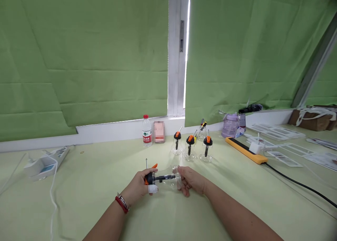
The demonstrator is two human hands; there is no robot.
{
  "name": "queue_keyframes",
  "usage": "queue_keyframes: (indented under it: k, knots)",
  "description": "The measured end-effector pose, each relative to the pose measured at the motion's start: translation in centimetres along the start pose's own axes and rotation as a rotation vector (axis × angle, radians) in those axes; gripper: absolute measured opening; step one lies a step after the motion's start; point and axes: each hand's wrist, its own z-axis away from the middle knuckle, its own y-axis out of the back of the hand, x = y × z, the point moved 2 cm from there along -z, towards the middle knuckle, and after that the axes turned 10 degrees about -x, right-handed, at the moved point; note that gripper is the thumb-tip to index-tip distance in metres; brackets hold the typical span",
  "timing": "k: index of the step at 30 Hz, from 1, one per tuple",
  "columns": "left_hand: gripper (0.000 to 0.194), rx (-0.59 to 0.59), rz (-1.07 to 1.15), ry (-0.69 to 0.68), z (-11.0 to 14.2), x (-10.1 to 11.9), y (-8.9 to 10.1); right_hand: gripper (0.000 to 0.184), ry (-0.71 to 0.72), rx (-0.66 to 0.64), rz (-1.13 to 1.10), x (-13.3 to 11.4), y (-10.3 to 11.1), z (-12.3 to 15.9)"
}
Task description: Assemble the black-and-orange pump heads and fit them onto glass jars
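Between my hands a clear bottle (168, 180) lies on its side in the air or just at the table; I cannot tell which. It has a black-and-orange cap, a thin metal spout and a black stem inside. My left hand (139, 185) is wrapped round the cap end, with white tape on one finger. At the wide base, my right hand (191, 180) grips the clear wall with thumb and fingers. Three similar bottles stand upright beyond: a left one (177, 142), a middle one (190, 148) and a right one (206, 149).
Behind them stands a clear container (202, 131) with yellow-and-black pieces. A water bottle (147, 132) and a pink box (159, 132) are by the wall. To the right are a purple jug (230, 126), an orange power strip (246, 151) and flat packs (284, 158); left, a white power strip (46, 162).
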Motion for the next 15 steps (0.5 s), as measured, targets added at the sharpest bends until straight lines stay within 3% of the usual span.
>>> queue_keyframes:
  k: [4, 7, 15]
  knots:
    - [0.065, 0.005, 0.018, 0.008, 0.0, 0.1, 0.1, 0.064, 0.129, 0.028, -0.01, -0.7, 0.3, 0.5]
    - [0.068, 0.016, 0.029, 0.018, 0.1, 0.3, 0.0, 0.075, 0.226, 0.03, 0.013, -1.3, 0.3, 1.0]
    - [0.067, -0.017, 0.016, -0.012, 0.1, -0.1, 0.1, 0.058, 0.16, 0.0, -0.08, -1.1, -0.2, 0.5]
